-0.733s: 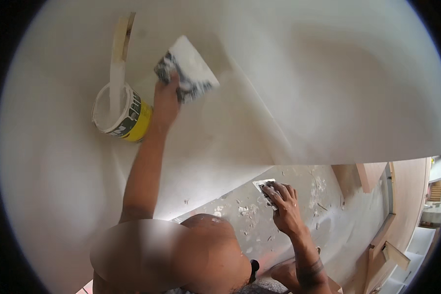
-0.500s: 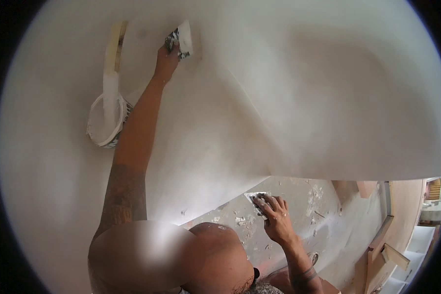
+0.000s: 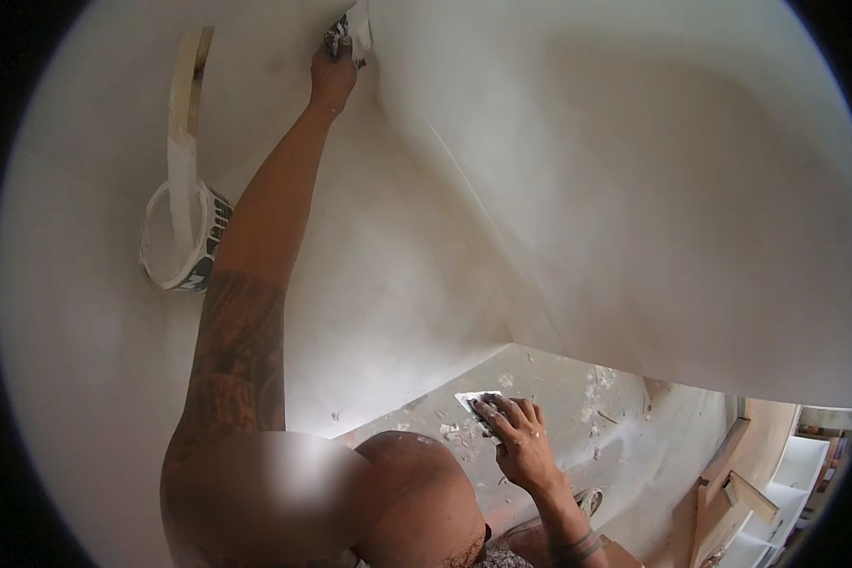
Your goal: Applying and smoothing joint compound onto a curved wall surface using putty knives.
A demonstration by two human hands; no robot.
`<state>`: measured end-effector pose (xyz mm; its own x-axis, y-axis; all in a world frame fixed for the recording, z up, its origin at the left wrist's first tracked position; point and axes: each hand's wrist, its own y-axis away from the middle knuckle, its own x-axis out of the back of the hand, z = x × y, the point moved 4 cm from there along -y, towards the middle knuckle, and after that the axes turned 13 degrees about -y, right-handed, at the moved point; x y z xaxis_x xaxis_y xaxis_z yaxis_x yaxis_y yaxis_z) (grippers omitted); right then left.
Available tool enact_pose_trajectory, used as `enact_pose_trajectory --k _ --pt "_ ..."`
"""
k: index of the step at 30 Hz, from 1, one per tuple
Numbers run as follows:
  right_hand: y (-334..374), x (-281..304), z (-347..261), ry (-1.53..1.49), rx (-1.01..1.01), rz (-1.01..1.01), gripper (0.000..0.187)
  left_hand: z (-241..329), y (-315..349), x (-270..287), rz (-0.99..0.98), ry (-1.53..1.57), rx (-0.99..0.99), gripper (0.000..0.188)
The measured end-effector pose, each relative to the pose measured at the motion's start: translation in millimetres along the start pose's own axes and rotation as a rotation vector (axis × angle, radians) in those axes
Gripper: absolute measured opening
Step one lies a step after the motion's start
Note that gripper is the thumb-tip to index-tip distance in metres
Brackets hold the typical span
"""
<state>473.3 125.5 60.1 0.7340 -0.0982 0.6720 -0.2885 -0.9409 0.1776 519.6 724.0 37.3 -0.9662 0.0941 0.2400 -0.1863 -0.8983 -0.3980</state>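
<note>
My left arm reaches far up and ahead. My left hand (image 3: 334, 78) is closed round a putty knife (image 3: 361, 26) with a dark, smeared grip and a white-coated blade. That blade lies at the pale wall (image 3: 417, 71), close to where two surfaces meet; whether it touches cannot be made out. Lower down, my right hand (image 3: 528, 450) grips a second putty knife (image 3: 475, 401), its blade whitened and pointing left, over the floor. White smears mark the right fingers. Left of my left forearm is a white bucket (image 3: 146, 248) with dark print, a partly white-coated wooden stick (image 3: 182, 142) standing in it.
The grey floor (image 3: 577, 417) is spotted with white splashes and scraps. Wooden boards (image 3: 753, 497) lie at the lower right, near white shelves (image 3: 797, 464). A raised line (image 3: 464, 180) runs down the wall. My bent knee (image 3: 421, 492) is at the bottom.
My left hand has moved farther up along the wall with its putty knife. My right hand and its knife sit slightly lower and more to the left. The view has shifted.
</note>
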Motion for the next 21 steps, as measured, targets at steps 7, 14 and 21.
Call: enact_pose_trajectory --k 7,14,21 --pt "18.2 -0.5 16.3 0.021 -0.006 0.029 0.07 9.7 28.2 0.3 -0.073 0.132 0.14 0.033" --pt "28.0 18.4 8.3 0.057 0.082 0.15 0.072 50.3 103.7 20.5 -0.112 0.065 0.139 0.033" --pt "41.2 61.0 -7.2 0.082 0.19 0.322 0.074 84.8 207.0 22.5 -0.202 0.113 0.267 0.036"
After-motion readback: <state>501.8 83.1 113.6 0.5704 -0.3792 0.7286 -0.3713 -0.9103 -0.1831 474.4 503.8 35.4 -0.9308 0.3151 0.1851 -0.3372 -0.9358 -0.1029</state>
